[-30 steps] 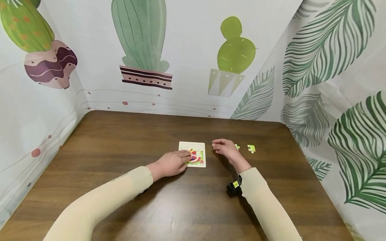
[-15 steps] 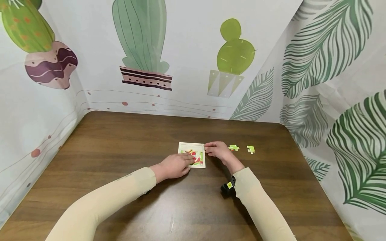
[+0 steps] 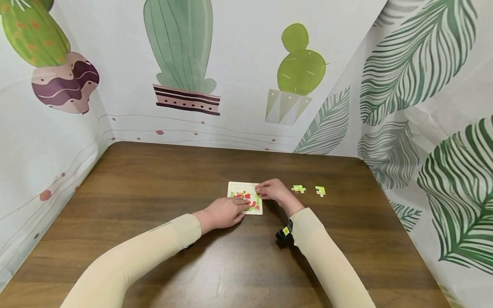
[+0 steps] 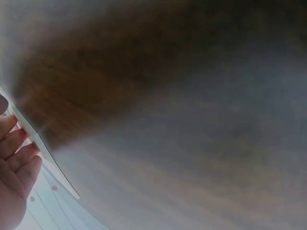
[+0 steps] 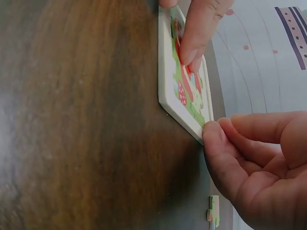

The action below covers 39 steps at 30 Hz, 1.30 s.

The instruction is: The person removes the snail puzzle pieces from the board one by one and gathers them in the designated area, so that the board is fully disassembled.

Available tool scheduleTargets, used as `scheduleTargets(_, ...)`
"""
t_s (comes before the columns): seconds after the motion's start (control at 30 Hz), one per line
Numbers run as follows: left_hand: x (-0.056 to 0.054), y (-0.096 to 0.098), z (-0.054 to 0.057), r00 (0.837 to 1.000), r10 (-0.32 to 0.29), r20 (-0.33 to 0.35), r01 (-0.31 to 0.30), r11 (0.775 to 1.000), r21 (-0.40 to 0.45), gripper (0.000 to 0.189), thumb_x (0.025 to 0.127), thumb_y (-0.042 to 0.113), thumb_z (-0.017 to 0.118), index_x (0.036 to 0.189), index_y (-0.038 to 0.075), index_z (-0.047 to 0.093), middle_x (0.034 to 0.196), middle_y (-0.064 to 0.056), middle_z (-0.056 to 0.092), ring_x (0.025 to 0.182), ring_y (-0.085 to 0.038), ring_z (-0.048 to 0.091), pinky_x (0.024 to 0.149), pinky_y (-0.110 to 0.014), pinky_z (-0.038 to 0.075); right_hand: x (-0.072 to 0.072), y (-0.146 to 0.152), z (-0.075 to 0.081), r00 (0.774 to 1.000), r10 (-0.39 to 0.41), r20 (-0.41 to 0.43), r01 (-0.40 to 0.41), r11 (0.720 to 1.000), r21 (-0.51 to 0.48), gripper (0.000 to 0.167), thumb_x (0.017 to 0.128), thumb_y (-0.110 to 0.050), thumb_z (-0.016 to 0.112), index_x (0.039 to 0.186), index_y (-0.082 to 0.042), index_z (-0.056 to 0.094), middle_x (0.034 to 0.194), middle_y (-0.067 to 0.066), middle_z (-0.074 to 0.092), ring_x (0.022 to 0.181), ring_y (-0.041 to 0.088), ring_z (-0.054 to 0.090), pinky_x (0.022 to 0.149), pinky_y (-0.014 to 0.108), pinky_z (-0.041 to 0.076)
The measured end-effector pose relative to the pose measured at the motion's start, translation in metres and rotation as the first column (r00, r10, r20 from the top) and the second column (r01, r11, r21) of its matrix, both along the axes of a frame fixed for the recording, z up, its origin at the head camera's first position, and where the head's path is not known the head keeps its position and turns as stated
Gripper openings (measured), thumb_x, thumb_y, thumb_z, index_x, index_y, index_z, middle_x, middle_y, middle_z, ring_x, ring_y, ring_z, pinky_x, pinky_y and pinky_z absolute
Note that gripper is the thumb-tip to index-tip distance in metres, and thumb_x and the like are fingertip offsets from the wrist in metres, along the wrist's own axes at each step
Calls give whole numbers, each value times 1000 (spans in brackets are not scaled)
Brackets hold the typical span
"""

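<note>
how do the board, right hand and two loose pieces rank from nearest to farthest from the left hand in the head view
1. Board: partly under the left hand
2. Right hand: at the board's right side
3. Left piece: right of the right hand
4. Right piece: farthest right

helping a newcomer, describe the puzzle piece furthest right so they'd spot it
On the brown table, look right of the right hand in the head view. The far-right piece is small and green, farther from that hand than its green neighbour.
</note>
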State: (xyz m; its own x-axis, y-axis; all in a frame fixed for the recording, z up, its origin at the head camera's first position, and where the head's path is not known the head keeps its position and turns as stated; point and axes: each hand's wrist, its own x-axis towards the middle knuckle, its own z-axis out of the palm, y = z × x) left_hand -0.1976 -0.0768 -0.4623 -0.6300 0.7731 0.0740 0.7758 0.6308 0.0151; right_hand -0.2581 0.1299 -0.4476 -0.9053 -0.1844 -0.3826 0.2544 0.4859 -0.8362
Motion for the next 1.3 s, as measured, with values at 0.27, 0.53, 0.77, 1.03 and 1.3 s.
scheduleTargets(0.27, 2, 1, -2, 1000, 9, -5, -9, 1000, -6, 36, 99, 22, 61, 132, 10, 70, 138, -5, 70, 128, -18, 66, 104, -34, 56, 1, -2, -7, 998, -6, -69, 12, 996, 87, 21, 97, 1, 62, 112, 9, 73, 104, 18, 75, 74, 5, 63, 73, 20, 60)
scheduleTargets(0.53, 3, 1, -3, 999, 31, 8, -31, 999, 10, 35, 99, 21, 61, 130, 11, 71, 136, -5, 71, 127, -18, 67, 103, -35, 57, 3, -5, -6, 990, 74, -117, -54, 985, 166, 21, 94, 0, 64, 111, 7, 74, 112, 21, 74, 75, 7, 62, 72, 19, 57)
scheduleTargets(0.77, 2, 3, -3, 999, 38, 1, -38, 999, 12, 33, 98, 20, 61, 128, 10, 72, 134, -6, 72, 124, -18, 69, 100, -35, 58, 0, -6, -4, 993, 62, -101, -45, 985, 167, 20, 94, -2, 68, 109, 6, 75, 113, 22, 73, 75, 9, 62, 74, 21, 60)
scheduleTargets(1.03, 2, 3, -1, 999, 43, -3, -43, 999, 4, 32, 98, 20, 61, 126, 10, 73, 133, -6, 72, 124, -18, 69, 97, -36, 59, 0, -7, -5, 992, 42, -118, -23, 987, 160, 18, 93, -1, 68, 107, 7, 76, 113, 22, 73, 76, 8, 62, 73, 21, 59)
scheduleTargets(1.3, 1, 4, -1, 999, 34, -8, -34, 999, -12, 33, 97, 16, 61, 127, 9, 72, 132, -5, 73, 125, -17, 68, 100, -34, 58, 0, -7, 0, 991, 33, -127, -9, 983, 185, 18, 93, -3, 69, 107, 5, 77, 115, 21, 74, 76, 9, 62, 73, 20, 58)
